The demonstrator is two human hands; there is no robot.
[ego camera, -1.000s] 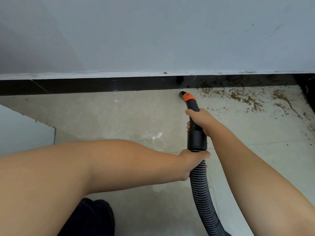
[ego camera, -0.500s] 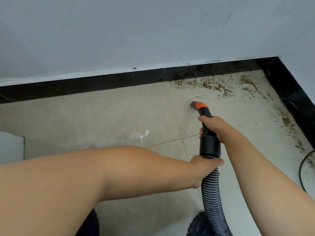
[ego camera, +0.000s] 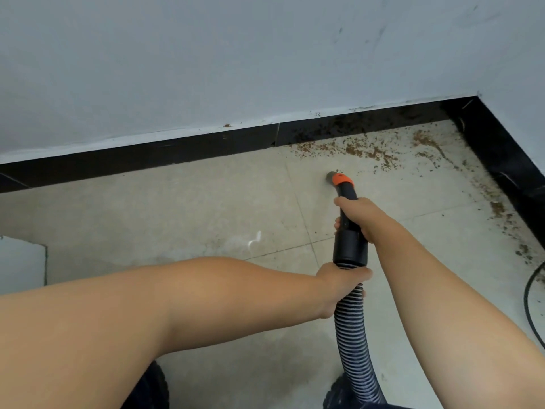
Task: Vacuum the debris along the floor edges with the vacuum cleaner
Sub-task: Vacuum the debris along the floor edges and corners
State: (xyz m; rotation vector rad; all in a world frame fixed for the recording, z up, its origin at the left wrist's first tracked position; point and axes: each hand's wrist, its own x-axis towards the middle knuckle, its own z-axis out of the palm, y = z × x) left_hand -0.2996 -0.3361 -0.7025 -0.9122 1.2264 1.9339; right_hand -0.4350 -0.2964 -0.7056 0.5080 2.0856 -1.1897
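Debris (ego camera: 362, 150) near the corner is next: nozzle (ego camera: 339, 179) has slid right off the baseboard (ego camera: 206, 144), right hand (ego camera: 358, 218) gripping the tube, left hand (ego camera: 339, 283) gripping the hose (ego camera: 352, 326).

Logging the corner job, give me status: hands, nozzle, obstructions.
Right hand grips nozzle, left hand grips hose. Debris ahead by baseboard. Cable right.

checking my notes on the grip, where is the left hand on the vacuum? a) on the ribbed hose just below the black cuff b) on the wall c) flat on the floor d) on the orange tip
a: the left hand wraps the ribbed hose just under the black cuff, while the right hand holds the tube above it.
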